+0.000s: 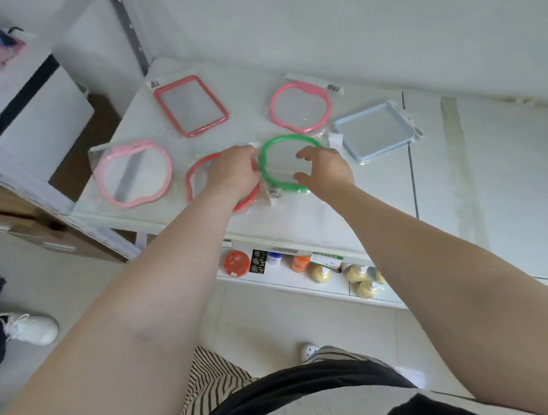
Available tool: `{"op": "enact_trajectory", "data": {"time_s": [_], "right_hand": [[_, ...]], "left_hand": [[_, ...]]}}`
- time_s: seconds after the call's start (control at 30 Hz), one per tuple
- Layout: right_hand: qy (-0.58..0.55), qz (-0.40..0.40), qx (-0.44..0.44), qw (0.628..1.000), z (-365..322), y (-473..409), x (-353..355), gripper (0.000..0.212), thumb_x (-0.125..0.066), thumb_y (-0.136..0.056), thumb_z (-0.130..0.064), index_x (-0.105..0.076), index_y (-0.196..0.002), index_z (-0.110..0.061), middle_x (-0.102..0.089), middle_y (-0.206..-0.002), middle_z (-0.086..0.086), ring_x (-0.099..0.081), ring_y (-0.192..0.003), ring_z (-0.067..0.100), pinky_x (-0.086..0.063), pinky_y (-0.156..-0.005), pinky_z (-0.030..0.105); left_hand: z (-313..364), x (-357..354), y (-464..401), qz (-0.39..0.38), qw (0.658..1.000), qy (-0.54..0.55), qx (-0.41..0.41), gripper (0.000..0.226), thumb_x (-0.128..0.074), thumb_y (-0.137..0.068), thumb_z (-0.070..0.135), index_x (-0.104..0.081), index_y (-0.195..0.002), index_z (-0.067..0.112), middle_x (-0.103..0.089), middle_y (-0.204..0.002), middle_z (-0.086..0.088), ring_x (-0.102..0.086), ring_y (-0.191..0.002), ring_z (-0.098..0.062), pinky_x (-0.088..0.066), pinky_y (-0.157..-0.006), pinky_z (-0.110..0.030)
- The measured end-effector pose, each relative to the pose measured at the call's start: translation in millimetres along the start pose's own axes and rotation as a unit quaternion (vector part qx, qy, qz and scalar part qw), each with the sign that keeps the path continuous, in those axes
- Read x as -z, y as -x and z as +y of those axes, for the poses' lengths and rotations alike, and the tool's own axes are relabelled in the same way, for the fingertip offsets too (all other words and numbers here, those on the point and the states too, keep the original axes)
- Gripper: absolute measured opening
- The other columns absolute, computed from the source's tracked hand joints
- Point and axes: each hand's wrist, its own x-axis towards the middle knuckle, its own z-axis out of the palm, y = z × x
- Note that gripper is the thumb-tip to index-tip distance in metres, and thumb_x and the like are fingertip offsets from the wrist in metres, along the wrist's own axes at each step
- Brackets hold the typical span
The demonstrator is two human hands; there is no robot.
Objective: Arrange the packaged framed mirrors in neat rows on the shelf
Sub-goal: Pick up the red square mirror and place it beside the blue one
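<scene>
Green round framed mirror (289,164), mid-frame on white shelf (301,217): left hand (235,170) pinches its packaging edge; right hand (324,168) hovers over it, fingers loosely spread, arms extended.

On the white shelf (301,217) six packaged mirrors lie flat: a red rectangular mirror (190,105) and a pink round mirror (300,107) at the back, a pink apple-shaped mirror (133,173), a red mirror (193,179), a green round mirror (279,153) and a blue square mirror (374,132) in front. The left hand (234,172) holds the left edge of the green one and covers part of the red one, and the right hand (325,170) rests with bent fingers on its right side. Bottles (356,273) stand on a lower shelf.
</scene>
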Motion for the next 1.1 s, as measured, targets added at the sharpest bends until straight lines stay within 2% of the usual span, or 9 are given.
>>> {"op": "enact_trajectory", "data": {"time_s": [0.1, 0.17, 0.37, 0.5, 0.6, 0.77, 0.93, 1.1], "right_hand": [[0.003, 0.015, -0.03, 0.999, -34.3, -9.3, -14.1, 0.045, -0.064, -0.087, -0.031, -0.055, -0.131, -0.025, -0.06, -0.13, 0.0, -0.054, -0.121, 0.023, -0.048, -0.096, 0.034], [0.0, 0.024, -0.053, 0.998, -58.8, -13.9, -22.9, 0.045, -0.064, -0.086, -0.031, -0.056, -0.13, -0.025, -0.061, -0.129, 0.001, -0.054, -0.121, 0.023, -0.049, -0.095, 0.036], [-0.01, 0.05, -0.097, 0.994, -113.9, -27.1, -40.5, 0.044, -0.063, -0.085, -0.031, -0.057, -0.128, -0.026, -0.063, -0.124, 0.003, -0.052, -0.122, 0.024, -0.049, -0.092, 0.036], [-0.008, 0.048, -0.101, 0.994, -133.9, -46.5, -44.5, 0.044, -0.064, -0.086, -0.029, -0.057, -0.129, -0.025, -0.062, -0.124, 0.002, -0.053, -0.121, 0.024, -0.049, -0.091, 0.037], [-0.01, 0.038, -0.096, 0.995, -142.1, -71.7, -47.4, 0.045, -0.065, -0.086, -0.028, -0.056, -0.13, -0.023, -0.061, -0.125, 0.003, -0.052, -0.121, 0.024, -0.049, -0.093, 0.038], [0.003, 0.028, -0.081, 0.996, -148.0, -124.0, -59.1, 0.046, -0.063, -0.088, -0.029, -0.053, -0.132, -0.024, -0.061, -0.126, 0.003, -0.052, -0.122, 0.023, -0.047, -0.093, 0.036], [-0.004, -0.001, -0.09, 0.996, -149.4, -170.8, -74.1, 0.049, -0.059, -0.091, -0.029, -0.046, -0.138, -0.02, -0.058, -0.131, 0.006, -0.056, -0.119, 0.026, -0.049, -0.095, 0.037], [-0.014, -0.043, -0.102, 0.994, -150.5, -197.4, -88.4, 0.05, -0.05, -0.097, -0.025, -0.039, -0.144, -0.015, -0.054, -0.138, 0.01, -0.053, -0.123, 0.03, -0.047, -0.098, 0.034]], "left_hand": [[-35.8, 17.2, -16.8, -0.016, 1.0, 0.001, -0.017, 0.046, -0.057, -0.084, 0.021, -0.057, -0.129, 0.023, -0.06, -0.132, -0.004, -0.053, -0.125, -0.027, -0.043, -0.1, -0.034], [-60.6, 30.1, -27.0, -0.032, 0.999, -0.003, -0.032, 0.049, -0.058, -0.085, 0.02, -0.053, -0.134, 0.022, -0.057, -0.137, -0.003, -0.05, -0.129, -0.025, -0.041, -0.104, -0.034], [-117.5, 53.3, -52.1, -0.061, 0.997, -0.01, -0.053, 0.049, -0.057, -0.086, 0.016, -0.052, -0.135, 0.021, -0.055, -0.138, -0.006, -0.049, -0.129, -0.028, -0.041, -0.105, -0.036], [-135.1, 61.0, -71.7, -0.053, 0.998, -0.002, -0.043, 0.04, -0.056, -0.085, 0.012, -0.059, -0.125, 0.012, -0.06, -0.129, -0.012, -0.054, -0.122, -0.031, -0.046, -0.099, -0.037], [-141.6, 62.6, -90.3, -0.034, 0.999, 0.007, -0.022, 0.031, -0.052, -0.085, 0.009, -0.061, -0.114, 0.003, -0.064, -0.119, -0.016, -0.057, -0.114, -0.033, -0.047, -0.091, -0.037], [-156.2, 54.3, -125.2, -0.018, 0.997, 0.054, 0.06, 0.028, -0.053, -0.084, 0.01, -0.061, -0.107, -0.003, -0.065, -0.112, -0.019, -0.058, -0.111, -0.034, -0.047, -0.082, -0.034], [-169.4, 37.2, -153.2, -0.023, 0.99, 0.093, 0.108, 0.029, -0.056, -0.085, 0.015, -0.065, -0.104, -0.005, -0.068, -0.109, -0.02, -0.061, -0.107, -0.034, -0.048, -0.085, -0.032], [-166.4, 24.5, -166.3, -0.019, 0.987, 0.097, 0.126, 0.041, -0.055, -0.09, 0.018, -0.052, -0.124, -0.004, -0.057, -0.128, -0.018, -0.052, -0.122, -0.032, -0.038, -0.101, -0.029]]}}
